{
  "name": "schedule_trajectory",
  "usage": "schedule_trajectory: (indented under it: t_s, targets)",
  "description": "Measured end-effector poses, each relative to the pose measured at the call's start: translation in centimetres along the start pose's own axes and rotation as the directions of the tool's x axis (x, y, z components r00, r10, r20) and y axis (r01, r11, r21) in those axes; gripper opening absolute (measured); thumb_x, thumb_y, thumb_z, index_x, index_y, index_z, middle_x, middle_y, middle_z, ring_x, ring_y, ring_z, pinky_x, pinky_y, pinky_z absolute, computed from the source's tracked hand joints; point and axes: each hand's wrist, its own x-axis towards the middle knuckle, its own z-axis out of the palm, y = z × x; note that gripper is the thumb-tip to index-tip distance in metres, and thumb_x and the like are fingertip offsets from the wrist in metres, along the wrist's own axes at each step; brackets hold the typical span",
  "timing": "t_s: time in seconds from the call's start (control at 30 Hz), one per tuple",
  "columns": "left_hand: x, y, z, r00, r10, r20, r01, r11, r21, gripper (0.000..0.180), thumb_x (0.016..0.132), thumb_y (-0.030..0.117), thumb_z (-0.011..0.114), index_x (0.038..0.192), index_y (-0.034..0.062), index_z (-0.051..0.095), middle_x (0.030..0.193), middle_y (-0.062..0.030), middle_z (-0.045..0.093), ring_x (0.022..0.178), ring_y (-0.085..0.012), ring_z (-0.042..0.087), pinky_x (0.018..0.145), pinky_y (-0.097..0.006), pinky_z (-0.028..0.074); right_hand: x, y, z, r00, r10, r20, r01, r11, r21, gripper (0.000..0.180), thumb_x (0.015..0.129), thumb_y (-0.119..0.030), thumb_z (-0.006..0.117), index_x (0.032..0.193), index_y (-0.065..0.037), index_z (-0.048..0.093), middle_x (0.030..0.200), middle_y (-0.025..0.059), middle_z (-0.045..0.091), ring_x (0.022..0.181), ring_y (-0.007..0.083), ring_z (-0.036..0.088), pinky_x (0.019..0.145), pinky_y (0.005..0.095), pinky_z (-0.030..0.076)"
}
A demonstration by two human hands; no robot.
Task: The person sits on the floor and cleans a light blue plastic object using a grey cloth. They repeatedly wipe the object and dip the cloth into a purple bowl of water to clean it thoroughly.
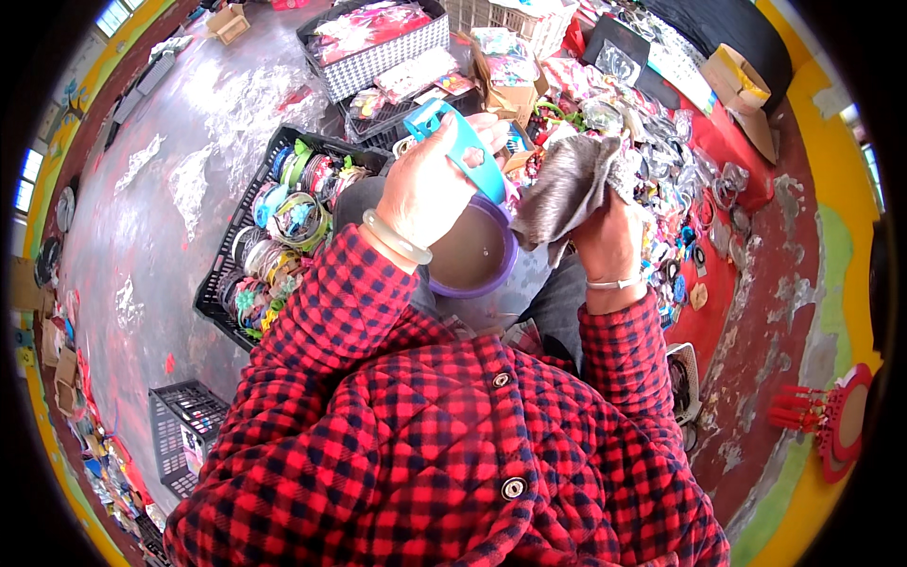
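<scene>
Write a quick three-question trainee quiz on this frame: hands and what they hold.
1. True or false: the left hand holds a blue headband.
2. What does the right hand grip? A) grey cloth B) red box C) scissors
3. Fill in: below the hands sits a purple ____ of murky liquid.

Key: 1 true. 2 A, the grey cloth. 3 bowl, beside the black crate of headbands.

This is looking like a small workshop or sorting room, because black plastic crates (223, 274) full of colourful bangles are sitting on a worn grey floor (151, 189), cardboard boxes (742, 80) are lying around, and heaps of little packets (661, 161) are covering a red mat.
</scene>
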Motion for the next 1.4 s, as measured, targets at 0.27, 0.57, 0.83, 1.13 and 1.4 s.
schedule_trajectory:
  t_s: [0.27, 0.57, 0.83, 1.13, 1.4]
  targets:
    - [-0.9, -4.4, 3.6, 0.995, 0.085, 0.054, -0.092, 0.984, 0.150, 0.045, 0.098, 0.032, 0.034, 0.126, -0.0016, 0.044, 0.125, -0.0100, 0.049, 0.114, -0.0182, 0.045, 0.102, -0.032, 0.031, -1.0, -4.8, 5.4, 0.985, 0.168, 0.039, -0.163, 0.830, 0.533, 0.020, 0.086, -0.011, 0.053, 0.105, -0.003, 0.053, 0.094, 0.0094, 0.060, 0.084, 0.0171, 0.058, 0.075, 0.0322, 0.046]
    - [-1.6, -4.7, 2.3, 0.991, 0.072, 0.109, -0.111, 0.907, 0.407, 0.042, 0.097, 0.027, 0.037, 0.124, -0.0036, 0.044, 0.124, -0.0115, 0.050, 0.117, -0.0197, 0.044, 0.100, -0.032, 0.032, -0.6, -4.5, 3.5, 0.856, 0.404, 0.323, -0.426, 0.196, 0.883, 0.023, 0.093, -0.023, 0.050, 0.096, -0.003, 0.060, 0.082, -0.0022, 0.060, 0.070, 0.0058, 0.053, 0.060, 0.0202, 0.042]
    - [-0.5, -0.6, 2.7, 0.992, 0.119, -0.039, -0.122, 0.989, -0.080, 0.048, 0.097, 0.030, 0.034, 0.127, -0.0084, 0.035, 0.132, -0.0235, 0.038, 0.124, -0.0312, 0.038, 0.106, -0.040, 0.031, -0.2, 0.1, 2.9, 0.656, 0.425, 0.624, -0.489, -0.390, 0.780, 0.027, 0.092, -0.019, 0.040, 0.102, -0.001, 0.056, 0.089, 0.0099, 0.063, 0.078, 0.0221, 0.061, 0.073, 0.0356, 0.051]
    - [-0.3, -0.4, 2.7, 0.981, 0.188, -0.050, -0.192, 0.976, -0.098, 0.045, 0.097, 0.025, 0.036, 0.125, -0.0099, 0.037, 0.128, -0.0236, 0.041, 0.121, -0.0322, 0.042, 0.104, -0.038, 0.034, -0.4, -2.8, 1.9, 0.696, 0.154, 0.702, -0.700, -0.072, 0.710, 0.028, 0.094, -0.027, 0.046, 0.098, -0.003, 0.058, 0.086, 0.0028, 0.058, 0.078, 0.0153, 0.058, 0.074, 0.0286, 0.048]
    - [-0.7, -1.3, 2.2, 0.995, 0.096, -0.002, -0.096, 0.993, -0.070, 0.044, 0.094, 0.024, 0.042, 0.124, -0.0086, 0.040, 0.125, -0.0229, 0.046, 0.117, -0.0320, 0.046, 0.100, -0.036, 0.039, -2.0, -4.2, 2.9, 0.859, 0.051, 0.510, -0.473, 0.464, 0.749, 0.016, 0.088, -0.008, 0.051, 0.102, -0.003, 0.057, 0.088, 0.0008, 0.059, 0.080, 0.0099, 0.055, 0.070, 0.0249, 0.045]
